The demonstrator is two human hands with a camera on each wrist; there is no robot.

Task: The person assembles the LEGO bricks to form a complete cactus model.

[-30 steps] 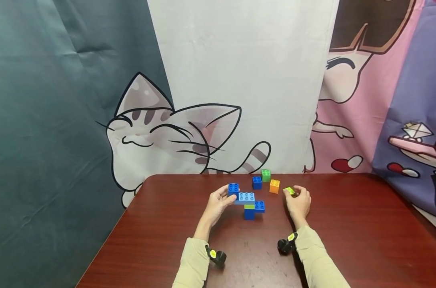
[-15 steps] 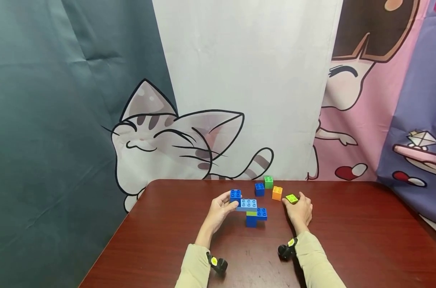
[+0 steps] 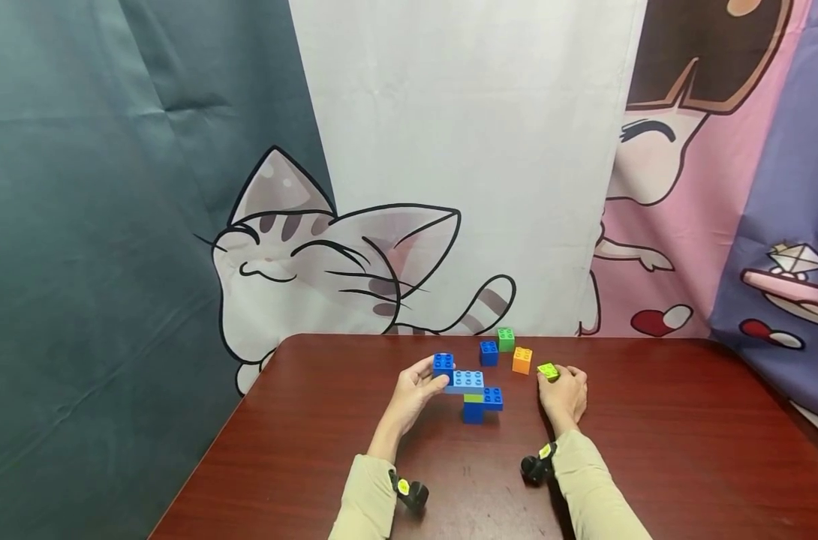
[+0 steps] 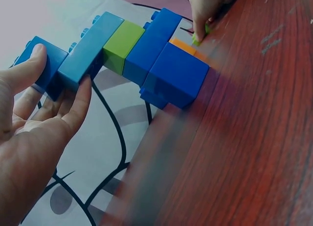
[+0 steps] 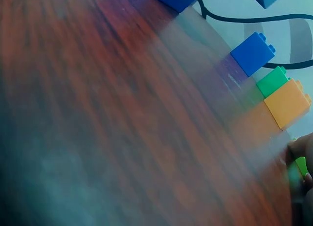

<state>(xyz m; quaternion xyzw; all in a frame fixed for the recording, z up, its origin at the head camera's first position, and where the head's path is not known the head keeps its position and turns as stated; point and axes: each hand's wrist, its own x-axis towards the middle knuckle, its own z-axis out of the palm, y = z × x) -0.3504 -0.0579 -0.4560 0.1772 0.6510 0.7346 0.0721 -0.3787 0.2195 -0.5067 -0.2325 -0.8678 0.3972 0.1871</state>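
A joined stack of toy building bricks (image 4: 93,50) stands mid-table, with a dark blue brick at its base, a lime layer and a light blue brick (image 3: 467,382) above. On the light blue brick's left end sits a dark blue brick (image 3: 443,365). My left hand (image 3: 411,395) grips that end, thumb on the dark blue brick and fingers beneath. To the right, my right hand (image 3: 564,394) pinches a lime green brick (image 3: 548,371) low over the table. Only a sliver of that hand shows in the right wrist view.
Behind the stack are a blue brick (image 3: 488,353), a green brick (image 3: 506,340) and an orange brick (image 3: 521,360), near the far edge of the brown table (image 3: 301,450). A printed cloth backdrop (image 3: 463,150) hangs behind the table.
The lime green brick has turned a little in my right hand's fingers. My left hand keeps its grip on the stack. The head view has shifted slightly.
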